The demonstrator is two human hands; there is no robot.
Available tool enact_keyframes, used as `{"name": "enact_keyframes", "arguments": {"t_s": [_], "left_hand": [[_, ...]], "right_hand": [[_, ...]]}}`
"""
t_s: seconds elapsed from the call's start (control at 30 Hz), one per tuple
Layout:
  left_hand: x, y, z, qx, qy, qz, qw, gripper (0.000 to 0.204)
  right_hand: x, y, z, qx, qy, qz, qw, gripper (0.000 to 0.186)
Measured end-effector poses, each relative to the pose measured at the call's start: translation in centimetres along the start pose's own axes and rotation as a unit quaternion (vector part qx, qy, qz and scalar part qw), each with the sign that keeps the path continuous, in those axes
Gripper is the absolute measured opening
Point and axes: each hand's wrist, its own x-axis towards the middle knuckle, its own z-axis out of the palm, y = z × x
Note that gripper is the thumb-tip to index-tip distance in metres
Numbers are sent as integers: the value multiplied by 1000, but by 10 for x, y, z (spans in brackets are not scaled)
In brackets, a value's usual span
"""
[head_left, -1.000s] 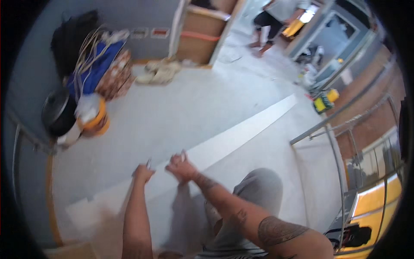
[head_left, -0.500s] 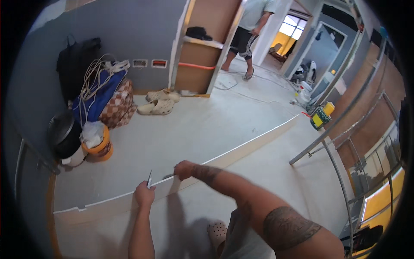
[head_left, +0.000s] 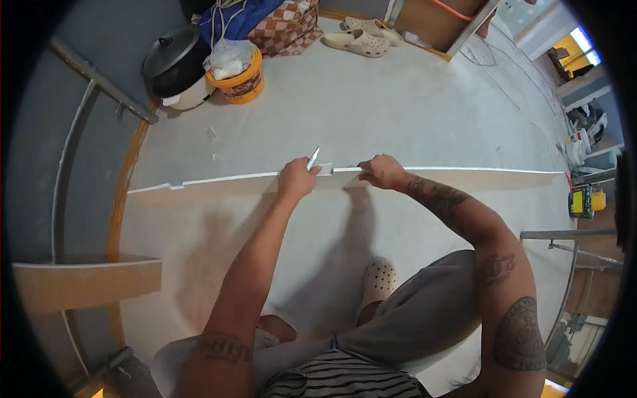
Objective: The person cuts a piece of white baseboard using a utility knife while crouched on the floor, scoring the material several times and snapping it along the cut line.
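Observation:
A long, narrow board strip (head_left: 478,178) with a white top edge and a beige face runs across in front of me, standing on its long edge on the floor. My left hand (head_left: 298,180) is closed around a knife (head_left: 313,158) whose pointed silver blade sticks up, and it rests against the strip. Just to the right, my right hand (head_left: 383,172) grips the strip's top edge with bent fingers. Between the hands the top edge shows a small step or notch. Another notch lies near the strip's left end.
An orange bucket (head_left: 240,83) holding a plastic bag stands beyond, beside a black lidded pot (head_left: 174,61) and a checkered bag (head_left: 292,30). Beige clogs (head_left: 358,43) sit farther back. Metal scaffold frames (head_left: 570,235) flank both sides. Another board piece (head_left: 89,285) juts in at left.
My view has tilted down and swung left, so the strip now runs nearly level across it. A notch now shows between my hands. The co-worker's body has mostly left the view.

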Motion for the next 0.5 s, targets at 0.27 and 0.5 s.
{"name": "enact_keyframes", "arguments": {"t_s": [0.27, 0.5], "left_hand": [[14, 25, -39, -82, -194, -125, 970, 33], [65, -26, -92, 53, -319, 134, 937, 34]], "right_hand": [[-20, 10, 11, 14, -3, -40, 999, 23], [-15, -3, 5, 32, 22, -84, 996, 24]]}}
